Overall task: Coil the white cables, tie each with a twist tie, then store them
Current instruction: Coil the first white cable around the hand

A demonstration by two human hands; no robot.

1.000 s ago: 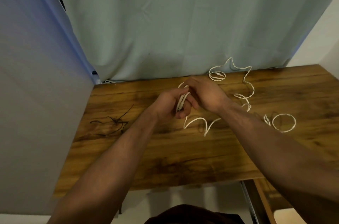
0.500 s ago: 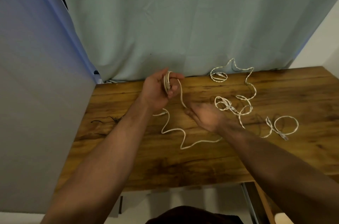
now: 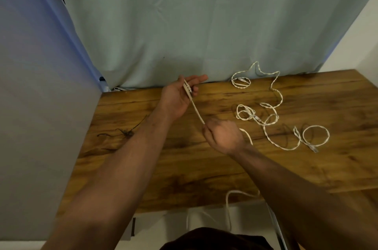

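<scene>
White cable (image 3: 196, 109) is running taut between both hands, above the middle of the worktop (image 3: 194, 168) toward its back edge. Left hand (image 3: 176, 98) is holding a few gathered turns of it against the palm, with the thumb up, the index finger straight and the other fingers partly curled round the turns. Right hand (image 3: 224, 137) is pinching the same cable lower down, fingers curled, knuckles up. Past the right hand, slack is trailing to the near edge, looping there and hanging over it. Twisted white cable (image 3: 254, 116) is lying loose over the right half, with loops by the back edge and a ring toward the right edge; cannot tell whether it is one length or several. A small tangle of thin dark ties (image 3: 125, 132) is lying near the left edge. Pale green curtain (image 3: 184, 24) is hanging behind the back edge. Grey panel (image 3: 41, 116) is standing along the left edge.
</scene>
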